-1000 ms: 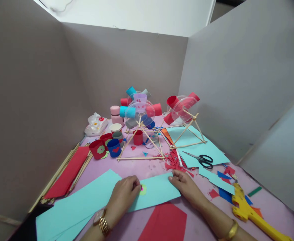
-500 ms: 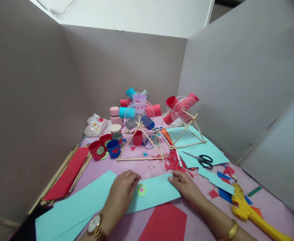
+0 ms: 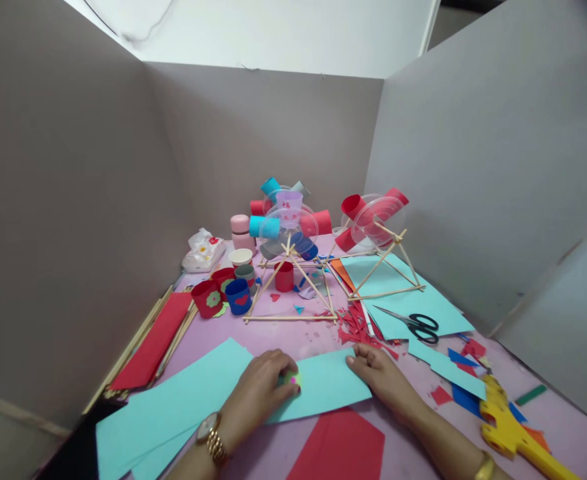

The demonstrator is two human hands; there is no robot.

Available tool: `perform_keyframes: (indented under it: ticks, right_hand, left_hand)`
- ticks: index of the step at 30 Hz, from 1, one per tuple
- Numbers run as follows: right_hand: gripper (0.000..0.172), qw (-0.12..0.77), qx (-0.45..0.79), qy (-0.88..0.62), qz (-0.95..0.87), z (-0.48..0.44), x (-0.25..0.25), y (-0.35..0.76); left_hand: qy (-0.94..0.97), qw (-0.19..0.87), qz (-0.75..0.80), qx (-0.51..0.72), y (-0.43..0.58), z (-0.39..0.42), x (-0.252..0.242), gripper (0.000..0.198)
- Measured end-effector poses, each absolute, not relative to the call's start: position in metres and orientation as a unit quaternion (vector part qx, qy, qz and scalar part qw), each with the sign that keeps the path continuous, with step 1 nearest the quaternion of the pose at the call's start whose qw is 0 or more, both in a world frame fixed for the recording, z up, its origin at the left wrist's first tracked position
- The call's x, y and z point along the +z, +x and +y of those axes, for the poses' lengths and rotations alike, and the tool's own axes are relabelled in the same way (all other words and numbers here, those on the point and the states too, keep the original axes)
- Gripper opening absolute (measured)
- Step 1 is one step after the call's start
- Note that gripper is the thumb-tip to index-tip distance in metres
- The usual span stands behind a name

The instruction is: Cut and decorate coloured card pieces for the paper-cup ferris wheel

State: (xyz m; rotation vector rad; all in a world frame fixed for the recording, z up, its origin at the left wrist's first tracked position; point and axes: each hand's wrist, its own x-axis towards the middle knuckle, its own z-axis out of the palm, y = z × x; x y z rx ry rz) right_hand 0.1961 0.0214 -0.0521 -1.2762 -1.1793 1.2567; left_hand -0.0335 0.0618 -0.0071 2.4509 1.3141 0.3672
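A turquoise paper strip (image 3: pixel 331 381) lies before me on the pink table. Near its left part is a small yellow-green paper flower (image 3: pixel 292 379) with a pink centre. My left hand (image 3: pixel 266 381), wearing a watch, has its thumb and curled fingers closed about the flower, partly covering it. At the strip's right end, my right hand (image 3: pixel 378 373) pinches the paper's edge between thumb and fingers. More turquoise sheets (image 3: pixel 168 407) lie beneath and left of my left wrist. A red paper sheet (image 3: pixel 346 443) is close to me, partly under the strip.
Wooden stick frames (image 3: pixel 291 319) with discs and paper tubes stand behind. Several decorated cups (image 3: pixel 238 297) sit to their left. On the right are black-handled scissors (image 3: pixel 418 325), paper scraps (image 3: pixel 441 396) and a yellow glue gun (image 3: pixel 506 427). Red paper (image 3: pixel 156 340) rests on sticks at left.
My left hand has moved right and down, and its fingers have closed over the flower. My right hand keeps its pinch on the strip. The whole view has shifted slightly.
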Motion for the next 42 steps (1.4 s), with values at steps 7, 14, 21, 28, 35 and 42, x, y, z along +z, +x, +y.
perform_keyframes:
  ticks: [7, 14, 21, 28, 35, 42]
  right_hand:
    - [0.035, 0.470, 0.514, -0.516, -0.498, 0.021, -0.055, 0.197]
    - [0.035, 0.475, 0.524, -0.509, -0.491, 0.022, -0.058, 0.196]
    - [0.035, 0.470, 0.532, -0.510, -0.486, 0.023, -0.058, 0.196]
    - [0.033, 0.463, 0.539, -0.508, -0.486, 0.024, -0.063, 0.199]
    - [0.030, 0.467, 0.543, -0.503, -0.484, 0.023, -0.064, 0.200]
    - [0.032, 0.471, 0.540, -0.497, -0.489, 0.024, -0.065, 0.199]
  left_hand:
    - [0.749, -0.034, 0.646, 0.144, -0.092, 0.105, 0.012, 0.027]
    - [0.736, -0.107, 0.668, 0.031, -0.118, 0.146, 0.007, 0.023]
    - [0.745, -0.130, 0.655, -0.001, -0.118, 0.164, -0.004, 0.025]
    - [0.749, -0.141, 0.647, 0.023, -0.123, 0.165, -0.002, 0.022]
    - [0.743, -0.143, 0.654, 0.020, -0.122, 0.163, -0.006, 0.021]
    - [0.748, -0.132, 0.649, 0.031, -0.120, 0.162, -0.008, 0.023]
